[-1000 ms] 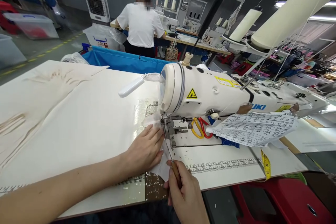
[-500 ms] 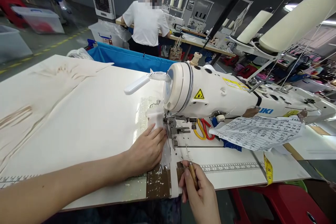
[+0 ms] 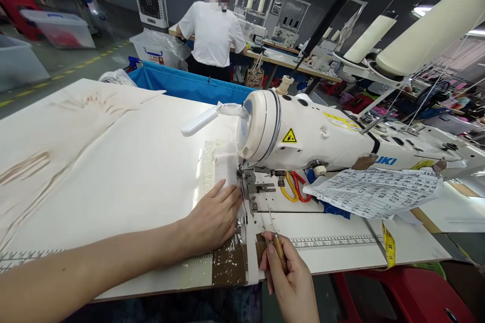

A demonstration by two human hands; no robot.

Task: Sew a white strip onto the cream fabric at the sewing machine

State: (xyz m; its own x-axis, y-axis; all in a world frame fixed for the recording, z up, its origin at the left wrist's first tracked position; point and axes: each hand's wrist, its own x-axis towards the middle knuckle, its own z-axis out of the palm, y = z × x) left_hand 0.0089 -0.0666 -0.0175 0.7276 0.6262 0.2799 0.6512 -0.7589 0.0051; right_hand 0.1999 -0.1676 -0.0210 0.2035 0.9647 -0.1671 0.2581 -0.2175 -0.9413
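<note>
While the left hand (image 3: 216,216) lies flat, fingers extended, on cloth (image 3: 226,166) by the machine (image 3: 312,136), the right hand (image 3: 285,268) grips an awl (image 3: 279,251); scissors (image 3: 296,187) sit under the machine, paper (image 3: 379,191) beside them.

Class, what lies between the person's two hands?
In the head view, a white strip lies between left hand and right hand, brown patches showing either side.

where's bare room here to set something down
Widest: white tabletop between the pale fabric and the left hand. A narrow strip below the ruler runs from right hand to tape measure. Crowded: around the sewing machine, with scissors and paper.
</note>
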